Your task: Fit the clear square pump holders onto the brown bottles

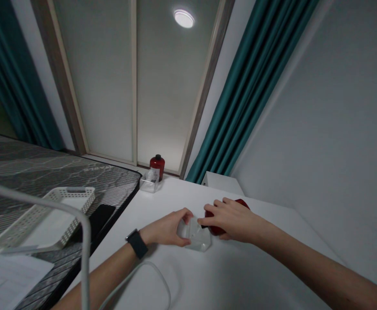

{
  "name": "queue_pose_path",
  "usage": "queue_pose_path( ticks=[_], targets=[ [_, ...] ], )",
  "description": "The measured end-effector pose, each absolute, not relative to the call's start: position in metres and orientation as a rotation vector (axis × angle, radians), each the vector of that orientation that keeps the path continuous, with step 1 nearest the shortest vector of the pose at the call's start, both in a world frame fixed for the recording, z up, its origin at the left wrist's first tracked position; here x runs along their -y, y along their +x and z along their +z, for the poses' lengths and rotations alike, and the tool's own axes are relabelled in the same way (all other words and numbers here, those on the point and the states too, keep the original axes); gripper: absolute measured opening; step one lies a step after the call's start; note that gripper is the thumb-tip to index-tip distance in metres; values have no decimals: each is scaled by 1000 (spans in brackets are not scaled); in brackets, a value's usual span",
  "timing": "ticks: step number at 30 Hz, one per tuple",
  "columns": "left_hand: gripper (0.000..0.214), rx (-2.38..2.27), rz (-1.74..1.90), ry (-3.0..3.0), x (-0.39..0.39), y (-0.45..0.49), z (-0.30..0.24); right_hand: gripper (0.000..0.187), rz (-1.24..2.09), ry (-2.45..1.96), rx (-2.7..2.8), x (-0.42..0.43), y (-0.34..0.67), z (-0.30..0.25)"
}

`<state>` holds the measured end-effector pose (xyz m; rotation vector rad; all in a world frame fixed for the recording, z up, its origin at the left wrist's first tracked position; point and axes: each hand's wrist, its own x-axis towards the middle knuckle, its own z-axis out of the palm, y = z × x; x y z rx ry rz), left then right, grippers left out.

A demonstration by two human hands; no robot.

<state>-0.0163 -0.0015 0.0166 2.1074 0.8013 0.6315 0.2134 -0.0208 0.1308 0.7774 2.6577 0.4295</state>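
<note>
My left hand (165,227), with a black watch (137,243) on its wrist, grips a small clear plastic box (196,236) on the white tabletop (162,215). My right hand (230,219) lies over a dark red object (242,203) and holds it against the table. The hand hides most of this object, so its exact shape cannot be made out. The right fingertips reach the top edge of the clear box, and the two hands are close together.
At the table's far corner stand a red bottle with a black cap (157,168) and a clear box (149,183). A white basket tray (43,219) and a black slab (96,221) lie on a grey patterned surface at left. A white tube (85,254) crosses the near left.
</note>
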Motion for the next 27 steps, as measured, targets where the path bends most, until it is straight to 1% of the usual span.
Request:
queue_pose_path(
  ticks=[8,12,18,24,27],
  targets=[
    [55,-801,633,2102,2,-16,18,62,286,902,-2695,24,220,126],
    [55,-798,641,2097,2,-16,17,62,202,969,-2724,26,223,123],
    [56,-778,648,2098,2,-17,16,62,-30,1155,-2739,29,229,120],
    [69,-804,665,2085,3,-14,15,71,-318,1344,-2852,35,245,104],
    [65,-799,671,2128,3,-12,14,74,-411,1456,-2889,38,252,90]
  ],
)
